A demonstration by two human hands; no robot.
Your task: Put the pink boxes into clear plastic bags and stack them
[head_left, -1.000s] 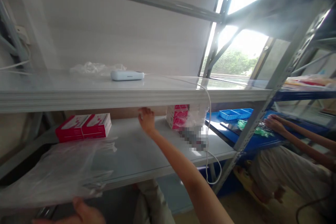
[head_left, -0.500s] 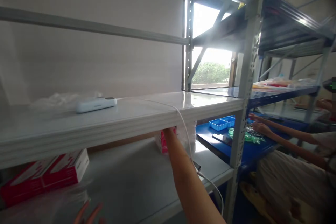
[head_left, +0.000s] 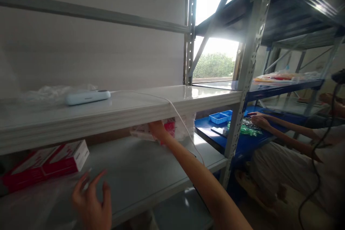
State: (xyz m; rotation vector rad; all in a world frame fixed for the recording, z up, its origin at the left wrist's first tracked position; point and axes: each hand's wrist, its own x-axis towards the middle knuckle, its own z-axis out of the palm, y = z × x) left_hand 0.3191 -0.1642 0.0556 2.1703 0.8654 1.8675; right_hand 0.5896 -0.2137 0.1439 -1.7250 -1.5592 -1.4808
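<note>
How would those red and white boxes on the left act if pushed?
The red and white boxes would probably slide rather than roll, given their flat sides. Tipping seems unlikely, as they lie low and wide. Their straight edges suggest fairly stiff walls.

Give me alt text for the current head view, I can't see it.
The right hand is at red packaging under the upper shelf, grip unclear; the open left hand is near red-and-white boxes on the lower shelf. The upper shelf bears a white device; at right, a co-worker's hands are over a blue shelf.
</note>
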